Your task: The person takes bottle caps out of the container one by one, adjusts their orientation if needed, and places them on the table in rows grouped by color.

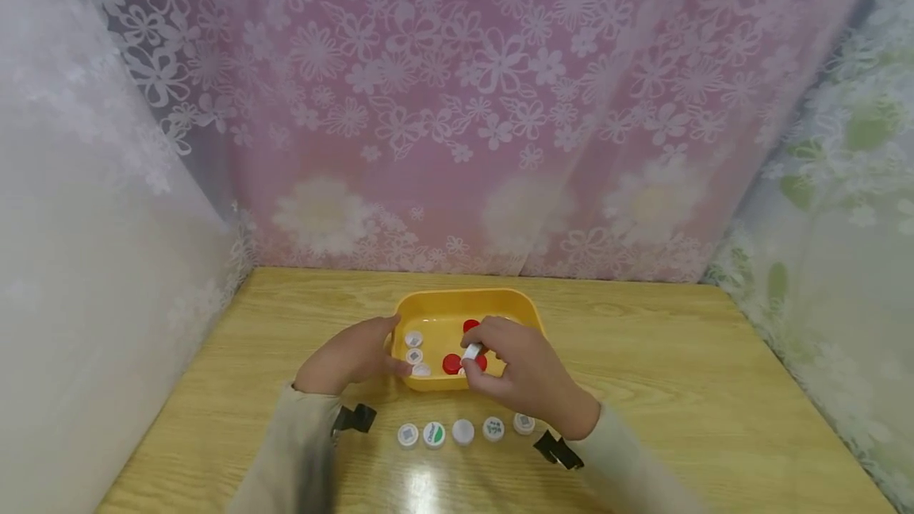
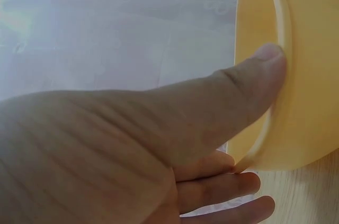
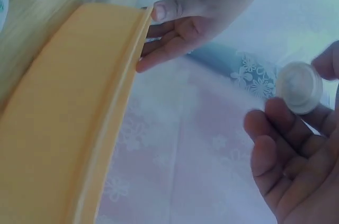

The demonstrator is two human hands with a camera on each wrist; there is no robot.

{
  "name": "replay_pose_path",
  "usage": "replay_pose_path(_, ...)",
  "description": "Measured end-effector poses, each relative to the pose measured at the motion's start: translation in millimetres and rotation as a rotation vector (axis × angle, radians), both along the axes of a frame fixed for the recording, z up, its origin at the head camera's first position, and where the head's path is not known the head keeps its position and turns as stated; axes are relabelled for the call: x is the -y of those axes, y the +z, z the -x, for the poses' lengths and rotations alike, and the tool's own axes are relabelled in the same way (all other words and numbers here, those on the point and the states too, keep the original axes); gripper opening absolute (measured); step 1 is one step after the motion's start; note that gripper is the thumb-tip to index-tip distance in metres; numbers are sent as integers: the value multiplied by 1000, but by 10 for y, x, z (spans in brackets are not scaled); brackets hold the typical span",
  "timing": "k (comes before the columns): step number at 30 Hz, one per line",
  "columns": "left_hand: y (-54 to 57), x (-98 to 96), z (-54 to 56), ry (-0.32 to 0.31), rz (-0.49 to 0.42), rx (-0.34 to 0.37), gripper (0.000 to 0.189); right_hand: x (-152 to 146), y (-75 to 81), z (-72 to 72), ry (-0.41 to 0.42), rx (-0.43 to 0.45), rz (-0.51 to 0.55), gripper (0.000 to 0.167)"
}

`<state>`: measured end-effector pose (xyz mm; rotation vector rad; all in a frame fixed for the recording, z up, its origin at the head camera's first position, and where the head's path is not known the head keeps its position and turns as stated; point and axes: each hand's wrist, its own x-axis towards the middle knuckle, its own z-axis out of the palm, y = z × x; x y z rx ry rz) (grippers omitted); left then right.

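A white bottle cap (image 1: 472, 350) is pinched between the thumb and fingers of my right hand (image 1: 524, 367), above the front of a yellow plastic basin (image 1: 467, 296). In the right wrist view this round cap (image 3: 299, 87) appears higher than the basin's rim. My left hand (image 1: 346, 357) rests at the basin's left end, thumb and fingers extended and spread along the rim. The left wrist view shows its thumb (image 2: 233, 94) touching the rim. Inside the basin, white caps (image 1: 414, 339) line the left side, and red caps (image 1: 451, 364) lie near the middle, partly hidden by my right hand.
In front of the basin, several white caps (image 1: 463, 432) form a row on the wooden table (image 1: 643, 355); some have printed tops. Dark straps (image 1: 559, 450) sit at both wrists. A pink flowered curtain (image 1: 457, 141) hangs behind the table, with pale cloth on both sides.
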<state>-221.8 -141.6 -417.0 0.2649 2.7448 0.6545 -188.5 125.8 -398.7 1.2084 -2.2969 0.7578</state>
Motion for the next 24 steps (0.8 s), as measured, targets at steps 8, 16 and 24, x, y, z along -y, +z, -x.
replay_pose_path(8,42,-5,-22,-1,8,-1,92,-120,89,-79,-36,-11,19,18)
replay_pose_path(16,31,-6,6,-32,30,-6,93,-126,169,-168,17,-23,22,15)
replay_pose_path(24,25,-10,7,-9,22,17,92,5,151,-298,66,-29,-113,20)
